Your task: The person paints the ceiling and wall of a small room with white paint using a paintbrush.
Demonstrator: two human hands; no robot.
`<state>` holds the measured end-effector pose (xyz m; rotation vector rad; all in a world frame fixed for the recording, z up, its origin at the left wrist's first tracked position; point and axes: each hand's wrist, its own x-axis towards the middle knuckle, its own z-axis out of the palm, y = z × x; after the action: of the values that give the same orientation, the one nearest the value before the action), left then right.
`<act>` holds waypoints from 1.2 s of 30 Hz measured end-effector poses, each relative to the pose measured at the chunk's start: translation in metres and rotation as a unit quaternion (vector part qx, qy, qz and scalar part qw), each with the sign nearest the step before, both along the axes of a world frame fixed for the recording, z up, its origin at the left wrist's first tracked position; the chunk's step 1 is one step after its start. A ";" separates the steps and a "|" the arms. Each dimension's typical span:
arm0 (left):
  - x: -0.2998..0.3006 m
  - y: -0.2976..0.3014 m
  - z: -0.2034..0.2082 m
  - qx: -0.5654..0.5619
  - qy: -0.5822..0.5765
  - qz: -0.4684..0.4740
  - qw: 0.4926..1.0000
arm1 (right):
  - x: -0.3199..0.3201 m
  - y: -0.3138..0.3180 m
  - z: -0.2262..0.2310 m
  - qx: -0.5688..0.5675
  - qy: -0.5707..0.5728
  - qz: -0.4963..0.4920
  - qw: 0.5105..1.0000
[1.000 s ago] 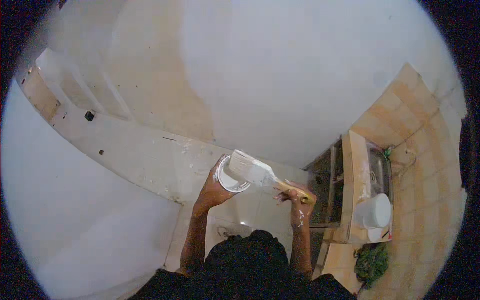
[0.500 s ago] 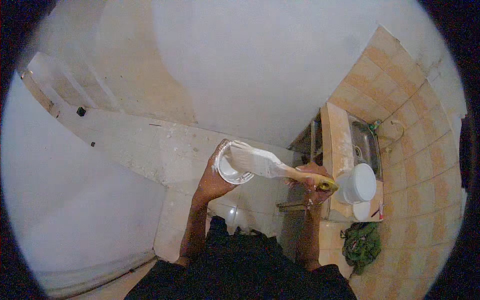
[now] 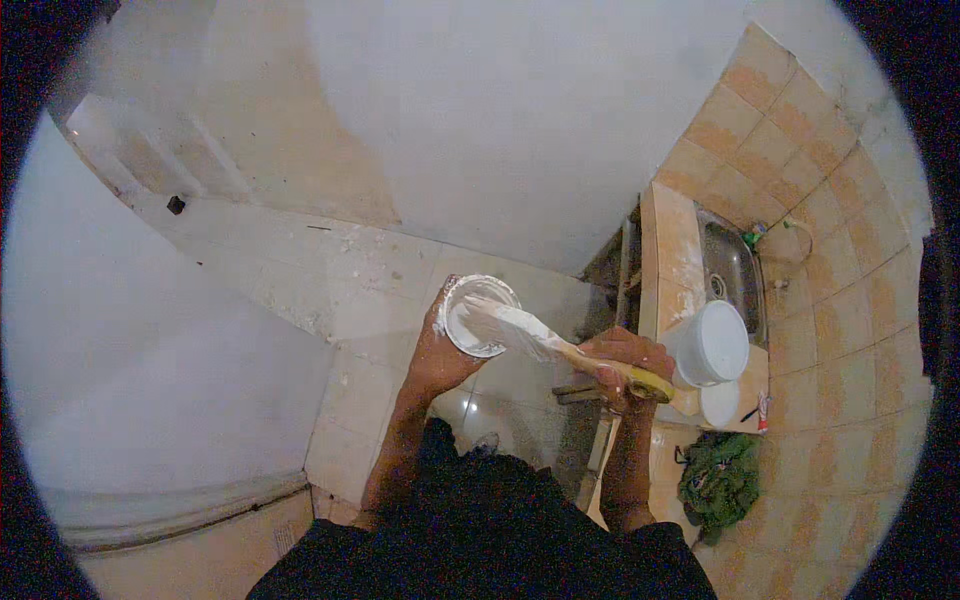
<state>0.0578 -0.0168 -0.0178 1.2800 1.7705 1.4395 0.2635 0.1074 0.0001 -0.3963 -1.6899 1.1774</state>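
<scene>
Step in hand (judged): wide flat paintbrush, white-smeared bristles, yellowish wood-look handle (image 3: 538,336), being loaded or wiped at white round-mouthed tub, prob. plastic (image 3: 497,287). Brush head is slanted over tub mouth, tips within rim outline; contact w/ contents can't be told.

Grip, L: tub held in left hand (image 3: 440,358), fingers wrapped round outer side, mouth up. Grip, R: handle clamped in right hand (image 3: 622,358), butt end w/ hole left protruding.

Next move (judged) calls for: tub kept steady & level; bristles drawn on rim so excess is shed inside; wrist kept loose.

Mat'ls/shapes:
- Bristles: flat, clumped, thickly coated; white carried onto neck.
- Tub: circular, thin-lipped, rim streaked.
- White cylindrical bucket, smooth, plastic-look (image 3: 725,342), stood on tan-tiled counter w/ whitish smears (image 3: 676,235); small white round piece, lid or pot unclear (image 3: 719,403), just beside it.
- Grey metal sink basin, glossy, rounded corners (image 3: 728,262), set in counter.
- Dark-green crumpled bundle, net- or cloth-like (image 3: 718,485), nr counter's near end.
- Cream-&-orange tiled wall, square units, mottled (image 3: 780,140).
- Pale matt plastered wall (image 3: 520,130), w/ tan patch, wavy-edged (image 3: 270,140), at L.
- Pale tiled floor, slight sheen, white-flecked (image 3: 370,290).
</scene>
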 end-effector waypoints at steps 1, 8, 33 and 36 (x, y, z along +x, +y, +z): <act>0.002 0.000 0.001 -0.008 -0.014 0.005 1.000 | 0.000 0.001 0.002 0.008 -0.006 0.002 1.000; -0.002 -0.001 -0.001 0.010 0.080 0.032 0.996 | -0.002 -0.007 0.022 0.070 -0.057 0.010 0.996; 0.002 0.000 0.021 0.064 0.126 0.000 0.990 | -0.017 -0.013 0.060 0.120 -0.141 0.065 0.981; 0.006 -0.006 0.038 0.075 0.114 0.017 0.991 | -0.014 -0.013 0.067 0.137 -0.167 0.083 0.973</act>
<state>0.0642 -0.0223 0.0201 1.5530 1.8656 1.5199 0.2495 0.0942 0.0671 -0.2961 -2.1827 1.0158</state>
